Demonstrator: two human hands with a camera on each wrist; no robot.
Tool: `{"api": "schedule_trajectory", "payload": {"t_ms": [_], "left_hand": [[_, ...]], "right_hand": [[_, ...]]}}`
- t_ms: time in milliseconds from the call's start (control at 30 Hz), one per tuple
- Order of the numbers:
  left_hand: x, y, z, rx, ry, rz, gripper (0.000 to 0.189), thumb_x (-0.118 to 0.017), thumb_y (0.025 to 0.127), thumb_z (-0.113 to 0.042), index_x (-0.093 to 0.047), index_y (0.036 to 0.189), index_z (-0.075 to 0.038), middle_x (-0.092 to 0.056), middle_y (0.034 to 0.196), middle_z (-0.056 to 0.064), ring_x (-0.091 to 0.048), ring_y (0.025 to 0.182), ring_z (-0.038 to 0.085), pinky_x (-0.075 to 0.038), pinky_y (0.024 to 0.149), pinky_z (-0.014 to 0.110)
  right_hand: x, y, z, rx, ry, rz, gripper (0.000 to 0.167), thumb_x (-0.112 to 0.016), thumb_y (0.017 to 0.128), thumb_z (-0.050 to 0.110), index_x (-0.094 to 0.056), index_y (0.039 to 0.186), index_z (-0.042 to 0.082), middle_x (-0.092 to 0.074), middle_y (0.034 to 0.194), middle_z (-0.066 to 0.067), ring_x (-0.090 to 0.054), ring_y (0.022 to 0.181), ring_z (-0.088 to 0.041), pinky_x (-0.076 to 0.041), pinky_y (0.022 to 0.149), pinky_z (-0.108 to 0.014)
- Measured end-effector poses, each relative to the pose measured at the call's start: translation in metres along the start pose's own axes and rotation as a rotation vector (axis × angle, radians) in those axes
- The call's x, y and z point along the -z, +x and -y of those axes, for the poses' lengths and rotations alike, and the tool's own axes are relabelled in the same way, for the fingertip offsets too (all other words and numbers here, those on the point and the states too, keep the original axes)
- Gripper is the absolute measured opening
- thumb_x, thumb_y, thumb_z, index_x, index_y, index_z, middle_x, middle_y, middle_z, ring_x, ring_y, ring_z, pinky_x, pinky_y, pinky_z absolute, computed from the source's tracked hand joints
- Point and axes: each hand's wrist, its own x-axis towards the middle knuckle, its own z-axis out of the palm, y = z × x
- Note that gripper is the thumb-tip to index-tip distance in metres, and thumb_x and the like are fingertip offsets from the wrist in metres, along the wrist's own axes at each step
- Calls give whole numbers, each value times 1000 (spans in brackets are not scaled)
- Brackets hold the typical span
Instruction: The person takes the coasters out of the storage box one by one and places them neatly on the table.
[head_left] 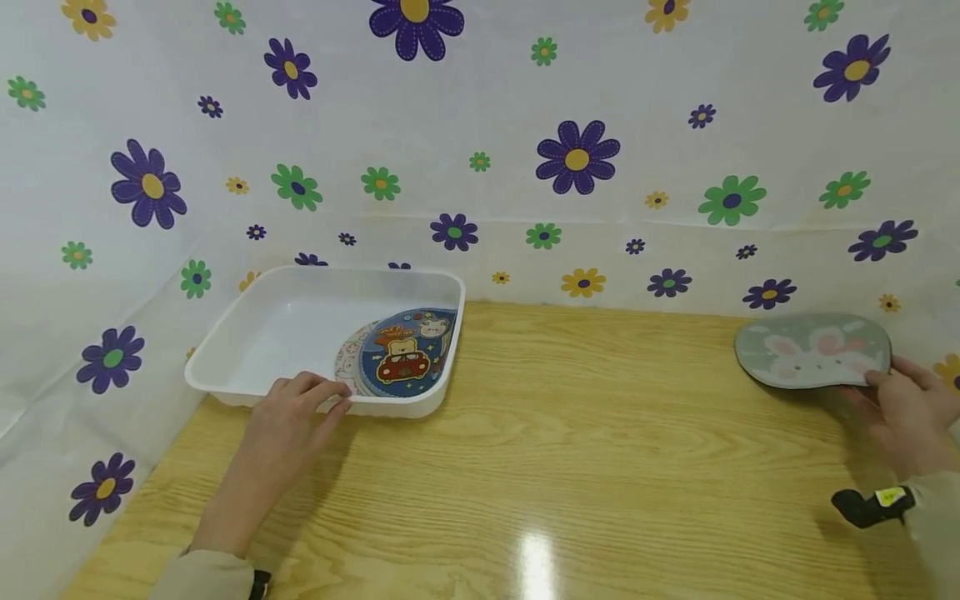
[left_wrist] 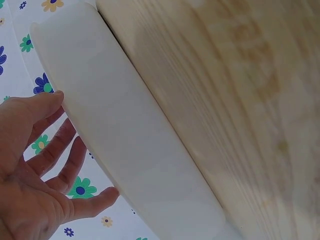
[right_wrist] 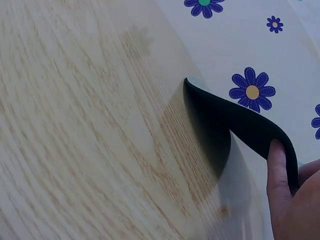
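Bunny mat (head_left: 783,346) is over at the table's (head_left: 570,417) far right, held above the wood and well apart from the tray (head_left: 262,333). From where I stand, the right hand (head_left: 907,408) has it pinched at one end, thumb on top, fingers against the dark underside. The left hand (head_left: 292,421) grips the tray's near rim, thumb and fingers bent onto it. I'd call the job partway: a car mat (head_left: 408,354) lies in the tray, partly over a pink mat (head_left: 347,358), leaving the bunny one outside; I can't tell whether it's going in or coming out. I can't read any brand. Small red lettering tops the car picture, and a yellow label (head_left: 891,497) marks the right wrist's band (head_left: 862,510), both too tiny to make out.
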Motion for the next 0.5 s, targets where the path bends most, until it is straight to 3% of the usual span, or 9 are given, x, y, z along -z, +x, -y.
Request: {"api": "schedule_trajectory", "payload": {"t_ms": [167, 333, 500], "left_hand": [[0, 0, -1, 1, 1, 2, 12, -79, 88, -11, -77, 100, -10, -72, 97, 12, -66, 90, 39, -58, 70, 53], [0, 1, 0, 4, 1, 0, 12, -79, 88, -11, -77, 100, -10, -72, 97, 12, -66, 91, 39, -58, 71, 53], [0, 1, -1, 14, 8, 10, 12, -79, 89, -12, -77, 100, -10, -72, 97, 12, -67, 92, 40, -58, 73, 54]], "right_hand": [[4, 3, 0, -2, -102, 3, 41, -46, 98, -7, -49, 117, 29, -41, 121, 14, -61, 57, -2, -55, 49, -19], [5, 3, 0, 0, -195, -10, 46, -47, 99, -3, -48, 128, 33, -41, 119, 14, -59, 59, 1, -53, 49, -16], [3, 7, -1, 4, -285, -26, 61, -46, 101, -1, -39, 153, 30, -43, 116, 15, -56, 60, 4, -51, 48, -15]]}}
